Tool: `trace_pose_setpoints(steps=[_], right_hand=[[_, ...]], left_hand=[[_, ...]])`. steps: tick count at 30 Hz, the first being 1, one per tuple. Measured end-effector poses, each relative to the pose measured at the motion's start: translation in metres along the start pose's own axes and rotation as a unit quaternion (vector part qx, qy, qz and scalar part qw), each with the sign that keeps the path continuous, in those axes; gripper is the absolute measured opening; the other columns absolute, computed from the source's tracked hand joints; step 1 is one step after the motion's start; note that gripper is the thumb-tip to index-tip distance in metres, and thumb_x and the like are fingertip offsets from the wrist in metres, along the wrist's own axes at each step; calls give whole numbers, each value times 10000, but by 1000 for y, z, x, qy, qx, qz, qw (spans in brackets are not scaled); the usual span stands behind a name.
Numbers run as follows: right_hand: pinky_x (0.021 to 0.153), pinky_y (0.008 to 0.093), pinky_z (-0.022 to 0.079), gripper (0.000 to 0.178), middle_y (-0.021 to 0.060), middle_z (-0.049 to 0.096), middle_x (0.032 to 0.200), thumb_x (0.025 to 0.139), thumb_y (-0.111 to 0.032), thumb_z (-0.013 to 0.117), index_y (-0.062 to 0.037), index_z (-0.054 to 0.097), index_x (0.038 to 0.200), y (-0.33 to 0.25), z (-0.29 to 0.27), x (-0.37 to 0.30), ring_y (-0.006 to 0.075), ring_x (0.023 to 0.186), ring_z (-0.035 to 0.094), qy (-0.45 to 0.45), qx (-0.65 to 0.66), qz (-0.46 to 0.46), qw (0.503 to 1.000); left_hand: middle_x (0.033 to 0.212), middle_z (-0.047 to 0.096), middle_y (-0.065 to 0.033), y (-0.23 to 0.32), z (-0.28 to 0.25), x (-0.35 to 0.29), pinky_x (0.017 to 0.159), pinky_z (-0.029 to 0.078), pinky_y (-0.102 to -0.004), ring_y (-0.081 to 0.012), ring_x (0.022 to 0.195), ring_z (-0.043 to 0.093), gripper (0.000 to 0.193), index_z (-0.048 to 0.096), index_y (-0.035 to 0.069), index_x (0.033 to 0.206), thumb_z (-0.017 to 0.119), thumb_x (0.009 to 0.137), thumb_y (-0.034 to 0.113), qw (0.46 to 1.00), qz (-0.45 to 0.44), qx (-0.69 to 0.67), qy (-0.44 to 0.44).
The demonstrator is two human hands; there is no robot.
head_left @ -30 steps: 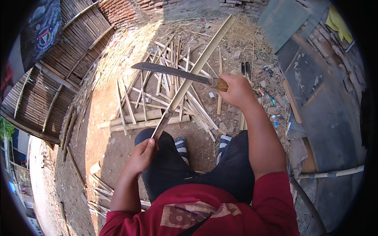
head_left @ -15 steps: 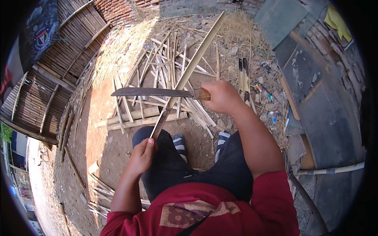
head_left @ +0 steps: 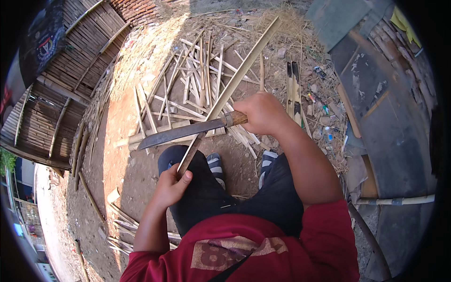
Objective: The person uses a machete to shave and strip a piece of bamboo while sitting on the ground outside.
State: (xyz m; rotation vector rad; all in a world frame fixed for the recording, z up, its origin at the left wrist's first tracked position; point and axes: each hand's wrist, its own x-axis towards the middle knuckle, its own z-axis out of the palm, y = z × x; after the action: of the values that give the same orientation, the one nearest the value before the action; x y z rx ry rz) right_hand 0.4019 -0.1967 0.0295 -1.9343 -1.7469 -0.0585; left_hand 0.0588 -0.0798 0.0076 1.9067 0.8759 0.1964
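Note:
My right hand (head_left: pixel 264 113) is closed round the wooden handle of a machete (head_left: pixel 183 132). Its dark blade points left, tip slightly lowered, and lies across a long bamboo strip (head_left: pixel 242 66). The near end of that strip is gripped by my left hand (head_left: pixel 172 186), beside my left knee. From there the strip slants up and away to the right, its pale hollow side showing above the blade. Whether the blade's edge has gone into the bamboo, I cannot tell.
Many split bamboo strips (head_left: pixel 203 70) lie in a loose heap on the dirt ahead, with thicker bamboo poles (head_left: pixel 181 137) in front of my feet. More strips (head_left: pixel 123 228) rest at the near left. Dark boards (head_left: pixel 390 122) lean on the right; a bamboo-slat wall (head_left: pixel 66 66) stands left.
The machete has come down and nearer to me along the bamboo strip, and its tip has tilted lower. My left hand still holds the strip's near end.

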Motion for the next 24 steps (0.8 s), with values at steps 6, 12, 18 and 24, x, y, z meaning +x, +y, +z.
trace_pose_setpoints(steps=[6,12,18,24], right_hand=[[643,447,506,251,190,668,746,807,-218,788,-21,683,922,36,-19,4,392,685,655,84,94,180,976],[746,482,558,286,199,718,868,778,-232,739,-87,724,1024,-8,-1,8,391,843,704,-61,9,-12,998],[651,412,537,341,181,696,795,783,-221,811,-28,713,1048,47,-10,6,388,697,671,71,110,158,979],[718,491,531,211,166,667,778,738,-181,758,-73,656,888,-12,0,6,390,843,678,19,-6,-65,998]], left_hand=[[741,531,48,8,-5,-7,603,398,-261,-67,689,471,524,608,23,969,868,838,457,999,-15,-41,-7],[738,520,50,13,-3,-7,587,398,-260,-68,667,468,509,591,40,943,886,824,438,999,-32,-21,10],[735,522,57,15,-8,-6,580,384,-249,-57,661,461,451,590,61,928,874,847,401,1000,-14,-4,16],[738,518,66,10,-5,-5,584,380,-237,-44,667,466,421,592,73,937,869,859,380,996,-38,-77,-10]])
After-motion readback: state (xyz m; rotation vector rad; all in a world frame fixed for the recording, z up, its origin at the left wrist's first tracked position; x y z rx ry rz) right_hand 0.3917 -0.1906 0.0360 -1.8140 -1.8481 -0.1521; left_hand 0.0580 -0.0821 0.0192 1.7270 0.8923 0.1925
